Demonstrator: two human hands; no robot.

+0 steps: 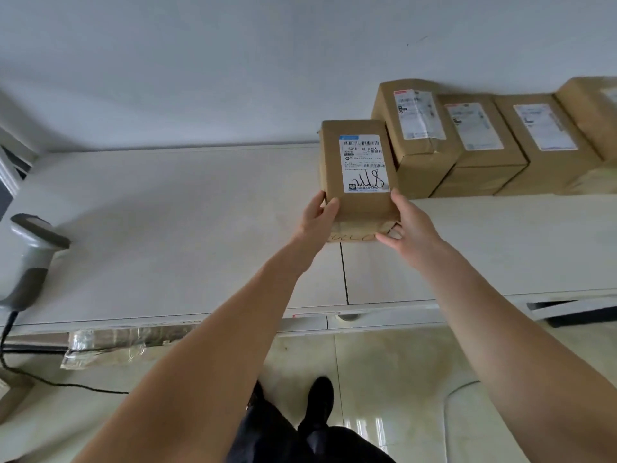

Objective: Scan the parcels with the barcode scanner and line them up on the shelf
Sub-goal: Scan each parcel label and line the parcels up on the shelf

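Note:
A brown cardboard parcel (359, 168) with a white barcode label and a black scrawl sits on the white shelf top (167, 212), at the left end of a row of parcels. My left hand (317, 215) grips its near left corner. My right hand (405, 222) holds its near right corner and front edge. Beside it on the right stand several more brown labelled parcels (417, 132), lined up along the wall. The grey barcode scanner (31, 255) rests on the shelf at the far left, with its cable running down to the floor.
The white wall (233, 61) rises behind the shelf. A flattened piece of taped cardboard (110, 345) lies below the shelf's front edge. My legs and dark shoes (320, 402) stand on the pale tiled floor.

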